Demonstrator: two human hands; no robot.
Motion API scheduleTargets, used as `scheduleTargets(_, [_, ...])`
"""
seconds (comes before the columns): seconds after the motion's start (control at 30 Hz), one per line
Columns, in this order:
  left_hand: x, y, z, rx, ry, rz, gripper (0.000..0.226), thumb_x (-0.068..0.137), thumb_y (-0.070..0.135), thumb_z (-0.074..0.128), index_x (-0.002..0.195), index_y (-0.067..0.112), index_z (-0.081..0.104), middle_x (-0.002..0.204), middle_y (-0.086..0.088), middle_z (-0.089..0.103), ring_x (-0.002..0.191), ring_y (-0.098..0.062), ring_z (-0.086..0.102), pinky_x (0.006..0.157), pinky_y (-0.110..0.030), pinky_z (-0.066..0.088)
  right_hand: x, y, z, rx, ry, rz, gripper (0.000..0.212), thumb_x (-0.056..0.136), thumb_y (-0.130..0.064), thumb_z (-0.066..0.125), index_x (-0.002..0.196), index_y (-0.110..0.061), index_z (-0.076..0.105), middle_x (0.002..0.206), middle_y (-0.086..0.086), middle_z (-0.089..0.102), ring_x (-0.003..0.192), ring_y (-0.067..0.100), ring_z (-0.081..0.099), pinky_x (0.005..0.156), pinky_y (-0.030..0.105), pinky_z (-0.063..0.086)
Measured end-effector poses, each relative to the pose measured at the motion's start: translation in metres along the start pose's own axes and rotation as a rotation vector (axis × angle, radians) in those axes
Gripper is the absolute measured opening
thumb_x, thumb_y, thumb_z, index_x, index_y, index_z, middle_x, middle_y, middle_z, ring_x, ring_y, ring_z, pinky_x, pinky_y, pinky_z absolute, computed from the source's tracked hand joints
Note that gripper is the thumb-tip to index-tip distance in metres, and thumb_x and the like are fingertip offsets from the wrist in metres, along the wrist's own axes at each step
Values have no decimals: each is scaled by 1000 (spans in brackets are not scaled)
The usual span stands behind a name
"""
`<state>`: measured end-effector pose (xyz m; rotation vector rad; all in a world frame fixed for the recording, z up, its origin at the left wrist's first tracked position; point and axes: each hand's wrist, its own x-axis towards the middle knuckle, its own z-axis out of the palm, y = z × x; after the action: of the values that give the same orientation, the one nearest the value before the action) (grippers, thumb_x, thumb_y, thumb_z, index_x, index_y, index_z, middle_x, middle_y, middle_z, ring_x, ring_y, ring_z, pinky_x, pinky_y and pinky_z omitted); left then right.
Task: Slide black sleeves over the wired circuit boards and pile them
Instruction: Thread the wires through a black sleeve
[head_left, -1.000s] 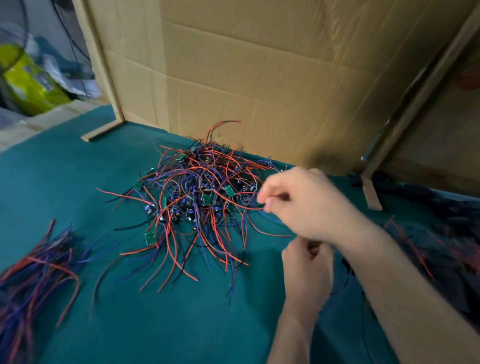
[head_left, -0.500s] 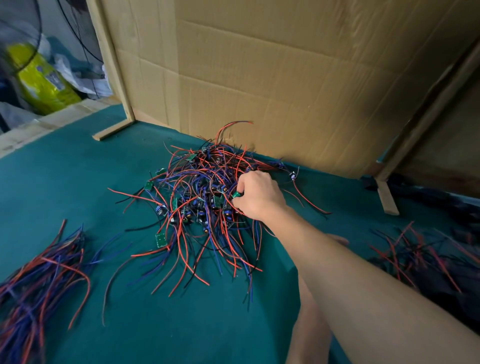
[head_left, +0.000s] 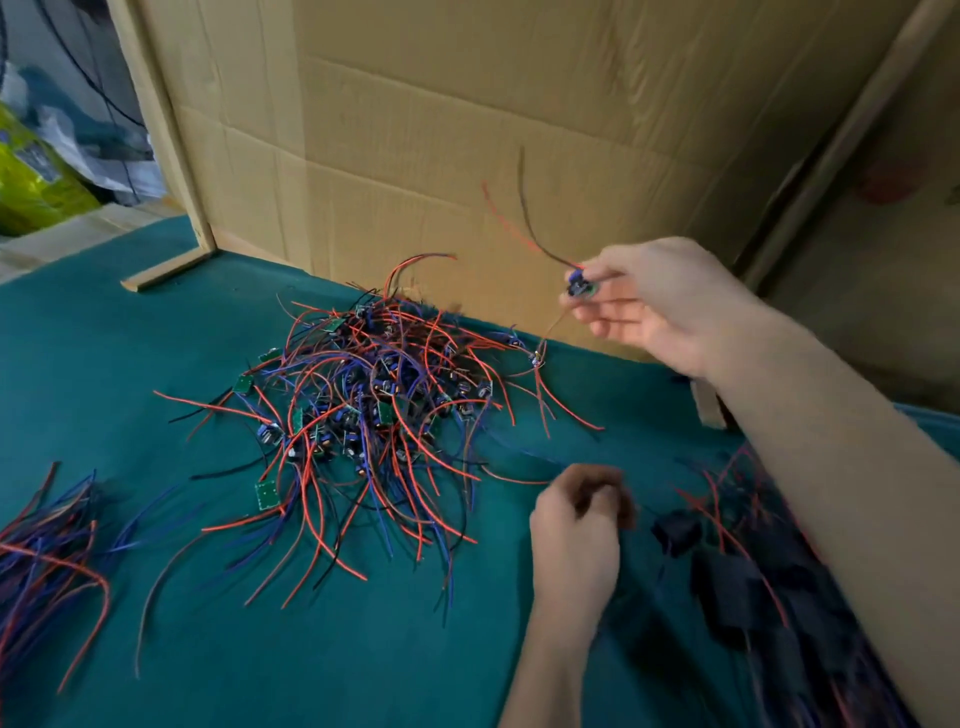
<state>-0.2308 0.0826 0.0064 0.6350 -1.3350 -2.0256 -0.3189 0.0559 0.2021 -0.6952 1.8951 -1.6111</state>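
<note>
Green table (head_left: 130, 353), wired boards (head_left: 363, 410) heaped.

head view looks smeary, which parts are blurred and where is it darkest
Head view: the left hand is motion-blurred, its grip unreadable; the right hand pinching a small wired green circuit board is softer-edged; the tangled pile of red and blue wired boards stays sharp; the black sleeves at lower right sit in dim shadow.
</note>
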Motion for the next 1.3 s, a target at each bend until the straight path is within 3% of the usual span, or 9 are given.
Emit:
scheduleTargets(0.13, [-6,14,-1,-232,-38,-71,27,106,15,44,98,8,69,81,-14,71,70,-22,68,62,-26,57,-41,37,-38,-37,-50,127,19,95,-6,50,95,-8,69,80,12,78,49,13,61,45,18,45])
scheduleTargets(0.3, [-13,29,-4,-401,-191,-114,37,89,42,53,100,12,72,93,-21,75,70,-24,72,60,-27,58,-70,96,-45,-210,-33,192,27,91,3,51,89,-14,72,74,3,67,47,10,43,47,23,23])
scheduleTargets(0.43, [-16,27,-1,-325,-208,-85,29,84,33,62,101,16,78,94,-15,76,70,-20,73,61,-22,56,-79,110,-44,-205,-26,137,30,87,9,52,84,-13,72,53,-9,62,39,-1,49,36,13,32])
scheduleTargets(0.57, [-11,19,-2,-277,-156,-55,29,90,14,61,112,0,72,91,-13,75,68,-17,69,62,-23,57,-76,116,-49,-345,-12,10,22,78,9,65,78,-10,75,67,8,69,58,17,60,57,28,52])
scheduleTargets(0.73, [-9,13,-1,-190,-84,-60,15,96,4,56,102,-4,67,78,-16,73,62,-19,70,54,-22,55,-32,91,-112,-799,14,-7,6,77,-19,82,80,-17,77,65,-12,70,67,9,62,66,25,45])
scheduleTargets(0.87, [-11,13,-1,-151,-79,-54,9,96,4,58,93,1,65,82,-20,74,66,-23,73,53,-22,55,7,83,-195,-1288,239,119,19,85,-17,69,99,-28,76,116,8,74,113,28,67,95,29,53])
scheduleTargets(0.97, [-12,14,-3,-121,-95,-43,13,96,2,58,84,8,63,85,-22,74,71,-27,74,53,-23,55,17,110,-235,-1431,154,348,42,92,-15,63,133,-21,65,139,12,63,125,29,61,101,28,49])
scheduleTargets(1.1, [-13,13,-2,-101,-94,-16,13,96,5,59,83,6,59,82,-23,73,69,-27,73,52,-23,54,21,136,-248,-1486,40,460,52,95,-23,69,145,-20,53,147,14,50,123,31,59,96,33,52])
scheduleTargets(1.3, [-11,13,0,-126,-94,-24,16,101,6,51,91,0,61,76,-20,72,62,-25,71,51,-24,54,23,141,-252,-1453,88,416,32,94,-12,72,124,-19,65,139,15,52,109,33,60,90,39,54])
